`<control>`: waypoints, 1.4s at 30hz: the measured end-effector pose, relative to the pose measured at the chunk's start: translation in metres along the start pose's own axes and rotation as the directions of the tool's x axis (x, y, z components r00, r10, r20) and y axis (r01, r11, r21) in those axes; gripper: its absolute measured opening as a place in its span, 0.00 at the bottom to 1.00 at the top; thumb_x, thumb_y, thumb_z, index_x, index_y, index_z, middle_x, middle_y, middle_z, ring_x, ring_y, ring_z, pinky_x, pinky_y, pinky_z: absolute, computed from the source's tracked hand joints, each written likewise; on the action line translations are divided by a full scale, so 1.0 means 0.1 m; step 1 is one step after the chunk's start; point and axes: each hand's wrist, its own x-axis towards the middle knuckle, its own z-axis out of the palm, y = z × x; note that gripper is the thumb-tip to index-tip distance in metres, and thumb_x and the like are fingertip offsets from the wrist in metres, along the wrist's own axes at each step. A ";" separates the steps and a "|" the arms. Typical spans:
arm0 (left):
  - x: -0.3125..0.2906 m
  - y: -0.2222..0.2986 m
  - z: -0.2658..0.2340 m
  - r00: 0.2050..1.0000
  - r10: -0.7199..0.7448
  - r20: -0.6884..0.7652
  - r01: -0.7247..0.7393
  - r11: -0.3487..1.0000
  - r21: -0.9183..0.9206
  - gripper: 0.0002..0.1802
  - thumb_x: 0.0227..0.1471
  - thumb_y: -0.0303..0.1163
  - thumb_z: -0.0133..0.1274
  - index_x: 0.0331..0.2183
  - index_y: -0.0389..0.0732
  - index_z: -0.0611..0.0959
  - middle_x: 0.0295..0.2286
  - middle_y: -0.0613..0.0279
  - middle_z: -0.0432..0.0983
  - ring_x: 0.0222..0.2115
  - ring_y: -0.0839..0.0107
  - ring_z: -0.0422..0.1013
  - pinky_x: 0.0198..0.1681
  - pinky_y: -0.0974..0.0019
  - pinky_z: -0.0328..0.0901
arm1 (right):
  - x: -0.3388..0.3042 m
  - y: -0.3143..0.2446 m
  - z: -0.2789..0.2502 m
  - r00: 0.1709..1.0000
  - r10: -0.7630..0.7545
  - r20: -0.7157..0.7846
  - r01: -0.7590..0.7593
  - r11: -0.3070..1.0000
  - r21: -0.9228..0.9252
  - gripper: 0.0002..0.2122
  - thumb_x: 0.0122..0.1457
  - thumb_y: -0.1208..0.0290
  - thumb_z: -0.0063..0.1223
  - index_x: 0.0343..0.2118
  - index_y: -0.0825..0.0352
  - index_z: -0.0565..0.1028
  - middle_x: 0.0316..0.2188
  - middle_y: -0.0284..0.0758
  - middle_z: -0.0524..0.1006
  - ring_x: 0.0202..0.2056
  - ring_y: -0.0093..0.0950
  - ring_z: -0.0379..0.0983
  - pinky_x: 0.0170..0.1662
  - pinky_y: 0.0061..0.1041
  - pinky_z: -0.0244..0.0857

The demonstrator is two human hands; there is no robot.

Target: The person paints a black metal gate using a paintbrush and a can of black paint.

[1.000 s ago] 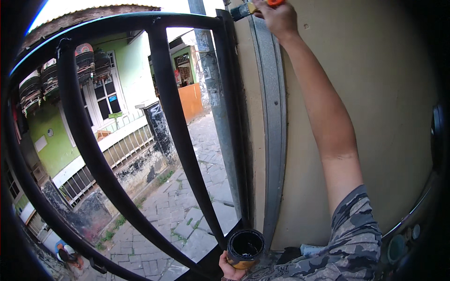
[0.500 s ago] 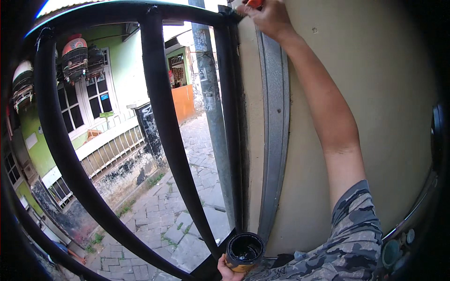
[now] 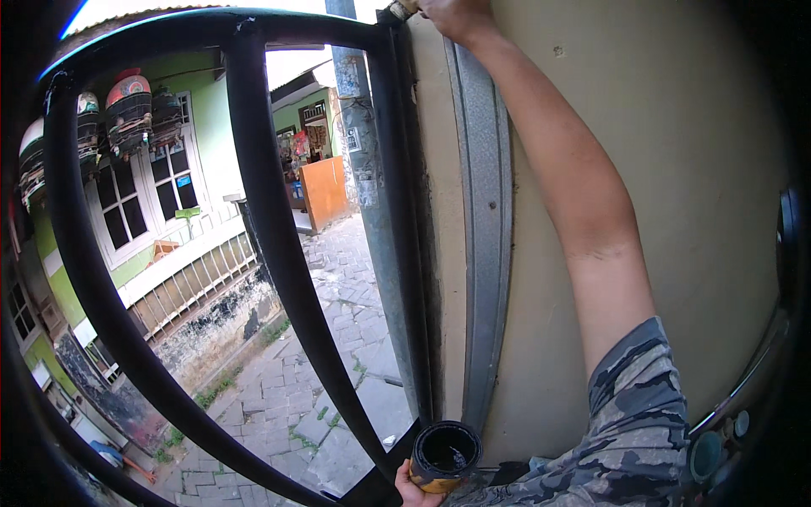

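High up, my right hand is closed around a paintbrush, partly cut off by the upper edge. Its dark bristles meet the top corner of the black metal gate frame, beside the wall. Down at the bottom, the fingers of my left hand wrap the side of an open paint can. The can's rim and inside are coated in glossy black paint. Its lower part shows yellowish brown. Most of my left arm is hidden.
Black upright bars stand to the left. A grey metal channel runs down the beige wall. Beyond the bars are a leaning pole, a paved lane, a green house and hanging birdcages.
My right hand and the brush have shifted slightly left and up. The orange handle has gone out of view. The can stays in my left hand, nearly in place.
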 end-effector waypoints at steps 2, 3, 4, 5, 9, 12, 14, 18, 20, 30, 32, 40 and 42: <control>0.00 -0.01 0.08 1.000 0.003 0.007 -0.003 0.999 0.035 0.37 0.55 0.58 0.34 0.56 0.44 0.71 0.52 0.51 0.70 0.52 0.48 0.66 0.53 0.42 0.63 | -0.04 0.06 -0.06 0.999 0.020 -0.033 -0.021 0.999 -0.049 0.11 0.49 0.63 0.63 0.28 0.65 0.77 0.26 0.40 0.79 0.30 0.33 0.78 0.35 0.30 0.70; -0.01 -0.02 0.13 1.000 0.005 0.013 -0.005 0.998 0.070 0.37 0.55 0.59 0.34 0.57 0.44 0.71 0.52 0.52 0.70 0.52 0.48 0.66 0.53 0.42 0.64 | -0.04 0.08 -0.07 0.995 -0.004 -0.101 0.000 0.999 -0.037 0.11 0.49 0.64 0.63 0.27 0.65 0.76 0.25 0.40 0.79 0.29 0.34 0.78 0.34 0.30 0.70; 0.00 -0.06 0.30 1.000 0.006 0.014 -0.007 0.997 0.071 0.37 0.55 0.59 0.34 0.57 0.44 0.71 0.52 0.52 0.70 0.52 0.48 0.66 0.53 0.42 0.64 | -0.04 0.11 -0.07 0.985 -0.028 -0.169 0.024 0.999 -0.028 0.11 0.49 0.64 0.64 0.27 0.66 0.76 0.24 0.41 0.78 0.28 0.34 0.78 0.34 0.31 0.70; 0.06 -0.12 0.53 0.958 0.087 -0.273 -0.029 0.978 0.209 0.37 0.55 0.59 0.34 0.57 0.44 0.70 0.52 0.52 0.70 0.52 0.49 0.66 0.53 0.42 0.64 | -0.02 0.12 -0.06 0.985 -0.034 -0.171 0.029 0.999 -0.034 0.11 0.49 0.64 0.64 0.27 0.66 0.76 0.24 0.41 0.78 0.28 0.34 0.78 0.34 0.31 0.70; 0.01 -0.03 0.18 0.992 0.025 -0.122 -0.014 0.996 0.087 0.37 0.55 0.59 0.34 0.57 0.44 0.70 0.52 0.52 0.70 0.52 0.49 0.67 0.53 0.41 0.64 | 0.00 0.19 0.11 0.973 0.001 -0.229 0.015 0.997 0.070 0.10 0.49 0.67 0.62 0.25 0.66 0.74 0.20 0.38 0.77 0.25 0.34 0.77 0.32 0.31 0.70; 0.00 0.01 0.10 0.994 0.054 -0.090 -0.047 0.996 0.076 0.37 0.55 0.59 0.35 0.57 0.45 0.70 0.52 0.52 0.70 0.52 0.49 0.67 0.52 0.41 0.64 | -0.07 0.10 0.01 0.970 0.155 -0.188 -0.120 0.976 0.183 0.08 0.50 0.70 0.61 0.24 0.67 0.72 0.21 0.38 0.77 0.25 0.35 0.77 0.32 0.32 0.70; 0.01 0.01 0.13 0.989 0.055 -0.137 -0.043 0.995 0.090 0.37 0.54 0.59 0.35 0.57 0.45 0.70 0.52 0.52 0.70 0.51 0.48 0.67 0.52 0.40 0.64 | -0.08 0.09 -0.09 0.953 0.033 -0.302 -0.021 0.999 0.040 0.09 0.50 0.69 0.61 0.23 0.67 0.72 0.20 0.38 0.77 0.26 0.34 0.78 0.32 0.31 0.70; 0.12 -0.15 0.53 0.775 0.222 -0.591 -0.015 0.942 0.335 0.38 0.54 0.60 0.35 0.57 0.45 0.70 0.53 0.51 0.70 0.51 0.47 0.67 0.51 0.39 0.65 | -0.01 0.15 0.20 0.984 0.023 -0.176 -0.035 0.997 -0.062 0.10 0.50 0.68 0.60 0.23 0.68 0.72 0.20 0.40 0.77 0.26 0.35 0.78 0.31 0.31 0.70; 0.11 -0.16 0.50 0.773 0.244 -0.585 -0.023 0.933 0.358 0.38 0.54 0.60 0.34 0.57 0.45 0.69 0.53 0.51 0.69 0.51 0.47 0.67 0.51 0.39 0.65 | 0.01 -0.04 0.16 0.958 0.117 -0.263 -0.108 0.993 0.049 0.11 0.50 0.67 0.60 0.22 0.68 0.72 0.20 0.41 0.78 0.27 0.37 0.78 0.32 0.33 0.70; 0.04 -0.03 0.09 0.998 0.066 -0.003 -0.065 0.992 0.107 0.37 0.56 0.58 0.34 0.58 0.43 0.68 0.53 0.51 0.69 0.53 0.49 0.66 0.54 0.41 0.63 | 0.11 -0.02 0.10 0.955 -0.029 -0.296 0.042 0.998 0.037 0.10 0.48 0.67 0.62 0.21 0.67 0.73 0.20 0.41 0.77 0.26 0.38 0.77 0.33 0.35 0.69; 0.01 -0.01 0.11 0.999 0.050 -0.012 -0.048 0.993 0.107 0.36 0.56 0.57 0.34 0.57 0.43 0.69 0.53 0.51 0.69 0.53 0.49 0.66 0.55 0.43 0.63 | 0.06 0.00 -0.02 0.958 0.023 -0.287 0.003 0.996 0.091 0.10 0.48 0.68 0.62 0.21 0.67 0.73 0.20 0.41 0.77 0.26 0.38 0.77 0.32 0.35 0.69; 0.13 -0.16 0.59 0.694 0.314 -0.648 -0.032 0.912 0.408 0.36 0.55 0.58 0.35 0.56 0.44 0.71 0.52 0.51 0.71 0.52 0.49 0.67 0.54 0.43 0.63 | -0.40 -0.15 -0.13 0.975 0.001 -0.222 0.018 0.996 0.087 0.08 0.50 0.68 0.62 0.25 0.67 0.77 0.19 0.41 0.77 0.25 0.37 0.77 0.30 0.31 0.70; 0.03 -0.04 0.21 0.999 -0.001 -0.052 0.008 0.992 0.128 0.37 0.54 0.60 0.35 0.56 0.44 0.71 0.52 0.51 0.70 0.51 0.48 0.67 0.53 0.42 0.64 | -0.34 -0.01 -0.14 0.964 -0.015 -0.266 0.057 0.987 0.151 0.08 0.50 0.68 0.63 0.26 0.66 0.77 0.19 0.41 0.77 0.24 0.35 0.78 0.30 0.32 0.70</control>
